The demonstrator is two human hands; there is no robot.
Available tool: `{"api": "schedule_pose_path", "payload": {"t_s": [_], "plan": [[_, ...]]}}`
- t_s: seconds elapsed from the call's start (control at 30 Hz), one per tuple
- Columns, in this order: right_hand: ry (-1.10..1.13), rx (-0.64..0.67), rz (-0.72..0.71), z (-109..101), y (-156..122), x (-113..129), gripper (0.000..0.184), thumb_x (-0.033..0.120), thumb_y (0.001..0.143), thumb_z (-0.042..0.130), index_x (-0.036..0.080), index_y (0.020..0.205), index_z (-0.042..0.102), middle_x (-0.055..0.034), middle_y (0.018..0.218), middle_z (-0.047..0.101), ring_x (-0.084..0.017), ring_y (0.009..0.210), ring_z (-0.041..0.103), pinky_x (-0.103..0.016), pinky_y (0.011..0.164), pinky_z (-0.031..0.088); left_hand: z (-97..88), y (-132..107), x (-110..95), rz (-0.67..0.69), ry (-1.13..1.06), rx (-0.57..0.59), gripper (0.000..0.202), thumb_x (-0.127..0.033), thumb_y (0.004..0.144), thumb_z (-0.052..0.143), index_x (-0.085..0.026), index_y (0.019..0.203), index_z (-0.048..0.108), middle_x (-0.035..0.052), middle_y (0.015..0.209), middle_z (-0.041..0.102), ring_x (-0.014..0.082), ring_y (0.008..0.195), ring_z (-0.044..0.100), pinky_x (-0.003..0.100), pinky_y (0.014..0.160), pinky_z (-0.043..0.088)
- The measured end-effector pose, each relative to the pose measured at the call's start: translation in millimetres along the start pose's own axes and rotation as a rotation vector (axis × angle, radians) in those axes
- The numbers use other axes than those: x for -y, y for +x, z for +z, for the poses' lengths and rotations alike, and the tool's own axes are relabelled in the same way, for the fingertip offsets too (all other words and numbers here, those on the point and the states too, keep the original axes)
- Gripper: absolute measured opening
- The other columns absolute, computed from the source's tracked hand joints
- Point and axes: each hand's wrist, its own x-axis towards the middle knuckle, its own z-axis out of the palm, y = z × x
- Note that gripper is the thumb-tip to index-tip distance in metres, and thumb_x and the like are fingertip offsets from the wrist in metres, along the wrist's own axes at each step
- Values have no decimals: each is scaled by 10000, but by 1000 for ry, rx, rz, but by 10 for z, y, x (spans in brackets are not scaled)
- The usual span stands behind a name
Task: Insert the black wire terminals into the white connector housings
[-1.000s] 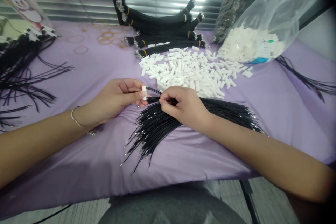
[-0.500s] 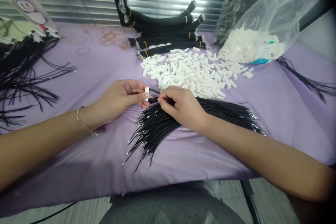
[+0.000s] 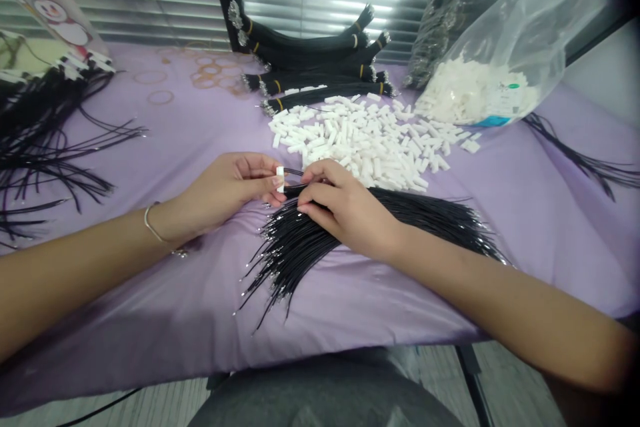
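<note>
My left hand [image 3: 237,180] pinches a small white connector housing [image 3: 280,179] upright between thumb and fingers. Thin black wires [image 3: 293,172] run from the housing toward the right, to the fingers of my other hand. My right hand [image 3: 345,207] rests over a fanned pile of black wires [image 3: 295,247] with silver metal tips. Its index finger is raised away from the thumb, and the fingertips touch or hover just above the wires. No wire shows clearly gripped between them.
A heap of white connector housings [image 3: 360,137] lies just beyond my hands. Behind it are banded black wire bundles [image 3: 310,73]. A clear plastic bag [image 3: 543,53] holds more white pieces. Wires with white connectors [image 3: 45,120] lie at left, near rubber bands [image 3: 205,73] on the purple cloth [image 3: 175,307].
The fingers of my right hand have parted from a pinch near the housing, and the hand has shifted slightly down. My left hand holds the housing in the same place.
</note>
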Motion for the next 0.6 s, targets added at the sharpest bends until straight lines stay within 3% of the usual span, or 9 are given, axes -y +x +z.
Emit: {"api": "schedule_pose_path", "payload": {"t_s": [0.1,0.2,0.37,0.6], "plan": [[20,-51,32,-33,15,34,115,163,882,438,143,848,546,-77,875,517,-155,823,491,-294,771,417,5,-7,-8,1,-17,15,186,-214,676,745,-166,833,656,22,712,686,130,647,645,213,653,518],[24,-21,131,-40,36,31,71,142,851,449,151,802,499,-27,751,501,-130,703,462,-258,678,385,15,-17,-22,15,33,41,169,-235,696,729,-162,833,663,36,748,691,135,662,648,221,680,523],[12,46,206,-28,57,-1,67,122,791,474,158,735,471,-2,698,468,-115,656,426,-237,638,338,22,-22,-34,11,63,46,176,-228,687,731,-164,838,668,38,742,691,145,655,647,240,683,524],[18,48,175,-35,55,-18,70,131,809,475,152,746,495,-3,705,486,-110,659,432,-230,642,337,25,-26,-34,14,100,42,166,-234,698,725,-170,835,656,28,720,697,136,632,650,218,648,510]]}}
